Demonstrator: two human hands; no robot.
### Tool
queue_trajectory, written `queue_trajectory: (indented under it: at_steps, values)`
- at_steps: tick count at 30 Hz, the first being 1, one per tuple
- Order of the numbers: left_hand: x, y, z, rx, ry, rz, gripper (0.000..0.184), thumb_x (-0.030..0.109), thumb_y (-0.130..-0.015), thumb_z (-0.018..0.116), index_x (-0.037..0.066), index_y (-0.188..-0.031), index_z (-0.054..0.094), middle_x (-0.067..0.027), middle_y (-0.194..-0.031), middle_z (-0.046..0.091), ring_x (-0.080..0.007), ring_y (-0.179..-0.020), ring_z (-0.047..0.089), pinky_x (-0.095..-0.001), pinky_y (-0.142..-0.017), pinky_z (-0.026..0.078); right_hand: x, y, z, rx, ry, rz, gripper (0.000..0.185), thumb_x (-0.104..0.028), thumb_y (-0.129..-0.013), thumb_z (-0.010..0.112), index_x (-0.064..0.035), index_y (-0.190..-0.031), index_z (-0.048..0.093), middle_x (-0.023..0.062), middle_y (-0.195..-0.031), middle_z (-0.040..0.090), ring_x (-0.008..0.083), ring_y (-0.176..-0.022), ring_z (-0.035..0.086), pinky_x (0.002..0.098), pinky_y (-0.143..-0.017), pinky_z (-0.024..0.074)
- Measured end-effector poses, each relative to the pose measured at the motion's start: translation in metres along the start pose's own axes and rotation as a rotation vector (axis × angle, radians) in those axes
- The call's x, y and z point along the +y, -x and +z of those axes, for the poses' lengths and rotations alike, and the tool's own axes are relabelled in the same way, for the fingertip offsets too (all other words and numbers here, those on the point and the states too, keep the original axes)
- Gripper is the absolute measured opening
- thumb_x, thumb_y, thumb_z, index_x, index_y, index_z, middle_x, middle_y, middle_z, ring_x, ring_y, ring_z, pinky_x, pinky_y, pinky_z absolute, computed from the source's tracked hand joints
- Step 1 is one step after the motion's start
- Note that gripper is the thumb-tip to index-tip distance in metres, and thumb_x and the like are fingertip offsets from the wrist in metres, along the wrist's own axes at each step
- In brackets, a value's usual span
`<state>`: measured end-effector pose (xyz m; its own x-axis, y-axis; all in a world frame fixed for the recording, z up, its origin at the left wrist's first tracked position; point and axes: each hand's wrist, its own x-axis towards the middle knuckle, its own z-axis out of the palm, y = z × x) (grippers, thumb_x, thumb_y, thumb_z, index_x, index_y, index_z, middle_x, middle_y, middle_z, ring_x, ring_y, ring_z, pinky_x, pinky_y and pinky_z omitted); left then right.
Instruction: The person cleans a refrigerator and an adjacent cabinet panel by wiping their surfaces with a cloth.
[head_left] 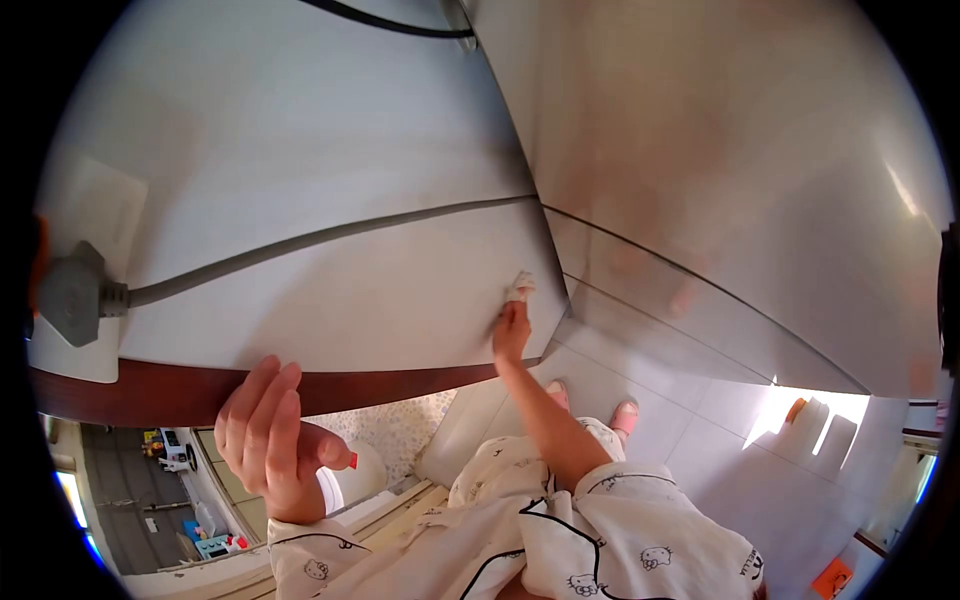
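Note:
My right hand (pixel 510 335) reaches forward with its fingers closed on a small crumpled white tissue (pixel 521 284). The tissue is against the white wall (pixel 400 300), close to its right-hand corner; whether it is paper or cloth is hard to tell. My left hand (pixel 265 435) is raised in front of a dark red-brown wooden edge (pixel 150 392), holding nothing, its fingers stretched and slightly bent. Above both hands, a thick grey cable (pixel 330 235) crosses the wall from a grey plug (pixel 75 293) in a white socket plate (pixel 110 215).
A large glossy cabinet-like panel (pixel 720 150) rises on the right. Grey floor tiles (pixel 660 410) lie below, with my pink-shod feet (pixel 624 418) on them. A black cable (pixel 390 22) hangs at the top. Several small items, including a blue one (pixel 213 546), are at lower left.

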<state>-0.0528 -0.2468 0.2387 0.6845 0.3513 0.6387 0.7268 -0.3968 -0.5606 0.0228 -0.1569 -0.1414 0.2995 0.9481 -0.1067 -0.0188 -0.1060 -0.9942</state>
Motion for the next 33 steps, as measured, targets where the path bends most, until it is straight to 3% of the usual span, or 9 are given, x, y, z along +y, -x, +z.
queue_trajectory:
  at_steps: [5, 7, 9, 13, 19, 21, 22, 25, 33]
  values:
    - [-0.001, -0.001, -0.002, 0.026, -0.012, -0.011, 0.036, 0.023, -0.091, 0.042, -0.01, -0.097, 0.055, -0.0206, -0.071, 0.064, -0.0343, -0.064, 0.065, -0.0347, -0.053, 0.052, -0.027, 0.002, -0.006, -0.015, 0.076, 0.135, 0.015, -0.014, -0.091, 0.044, -0.0028, -0.083, 0.051, 0.0141, -0.067, 0.056, 0.0252, -0.059, 0.053, 0.0356, -0.056, 0.0404]
    - [0.001, 0.001, -0.003, 0.033, -0.005, -0.024, 0.036, 0.022, -0.091, 0.042, -0.011, -0.098, 0.055, -0.0206, -0.071, 0.064, -0.0343, -0.064, 0.065, -0.0348, -0.052, 0.051, -0.065, 0.039, -0.014, -0.026, -0.093, -0.049, 0.037, -0.01, -0.089, 0.045, -0.0101, -0.126, 0.049, 0.0163, -0.068, 0.055, 0.0246, -0.058, 0.055, 0.0332, -0.056, 0.0425]
    - [0.002, 0.0, -0.005, 0.02, 0.019, -0.02, 0.035, 0.022, -0.091, 0.042, -0.011, -0.098, 0.054, -0.0204, -0.072, 0.065, -0.034, -0.065, 0.065, -0.0346, -0.053, 0.052, -0.043, 0.037, -0.017, -0.007, -0.069, -0.085, 0.027, -0.009, -0.089, 0.045, -0.0063, -0.113, 0.056, 0.0156, -0.068, 0.056, 0.0238, -0.057, 0.055, 0.0332, -0.056, 0.0436]
    - [-0.001, -0.003, -0.005, -0.009, 0.043, 0.018, 0.034, 0.021, -0.091, 0.043, -0.01, -0.099, 0.054, -0.0194, -0.073, 0.065, -0.0328, -0.064, 0.065, -0.0337, -0.053, 0.052, 0.032, -0.039, -0.009, -0.224, -0.342, 0.689, 0.016, -0.011, -0.09, 0.047, -0.001, -0.079, 0.054, 0.004, -0.073, 0.056, 0.014, -0.062, 0.051, 0.0285, -0.057, 0.0424]
    - [-0.001, 0.002, -0.007, 0.036, 0.05, -0.006, 0.033, 0.02, -0.09, 0.041, -0.008, -0.102, 0.053, -0.0187, -0.074, 0.065, -0.0321, -0.064, 0.065, -0.0323, -0.052, 0.05, -0.21, 0.02, -0.01, -0.107, -0.274, -0.239, 0.028, -0.001, -0.09, 0.044, -0.0032, -0.118, 0.051, 0.0009, -0.068, 0.048, 0.0056, -0.057, 0.041, 0.0211, -0.051, 0.0371]
    - [-0.001, 0.002, -0.007, 0.04, 0.055, -0.005, 0.033, 0.019, -0.09, 0.04, -0.009, -0.102, 0.053, -0.019, -0.074, 0.065, -0.0324, -0.064, 0.065, -0.0327, -0.052, 0.05, -0.26, 0.036, -0.004, -0.039, -0.195, -0.749, 0.036, 0.002, -0.089, 0.043, 0.0048, -0.125, 0.044, 0.0207, -0.119, 0.054, 0.0294, -0.108, 0.057, 0.0321, -0.084, 0.0467]
    - [-0.002, 0.001, -0.007, 0.038, 0.062, 0.007, 0.033, 0.019, -0.09, 0.04, -0.009, -0.102, 0.053, -0.0193, -0.074, 0.065, -0.0327, -0.064, 0.065, -0.033, -0.052, 0.05, -0.283, 0.036, -0.009, -0.286, -0.408, -0.904, 0.041, 0.008, -0.085, 0.045, 0.006, -0.125, 0.043, 0.0257, -0.14, 0.032, 0.0381, -0.13, 0.032, 0.0374, -0.098, 0.038]
    - [-0.003, 0.001, -0.004, 0.027, 0.07, 0.04, 0.034, 0.019, -0.089, 0.04, -0.01, -0.102, 0.053, -0.02, -0.073, 0.065, -0.0336, -0.063, 0.065, -0.0336, -0.051, 0.05, -0.282, 0.023, -0.006, -0.298, -0.343, -1.103, 0.046, 0.013, -0.078, 0.047, 0.0014, -0.122, 0.047, 0.0255, -0.132, 0.041, 0.0394, -0.122, 0.043, 0.0388, -0.094, 0.0435]
    - [-0.001, 0.001, -0.007, 0.032, 0.059, 0.043, 0.036, 0.022, -0.091, 0.04, -0.01, -0.101, 0.053, -0.0199, -0.072, 0.064, -0.0339, -0.062, 0.064, -0.0351, -0.051, 0.051, -0.184, -0.003, -0.009, -0.072, -0.171, -0.552, 0.059, 0.015, -0.078, 0.042, -0.0018, -0.134, 0.037, 0.0301, -0.134, 0.037, 0.0383, -0.094, 0.06, 0.0335, -0.066, 0.0514]
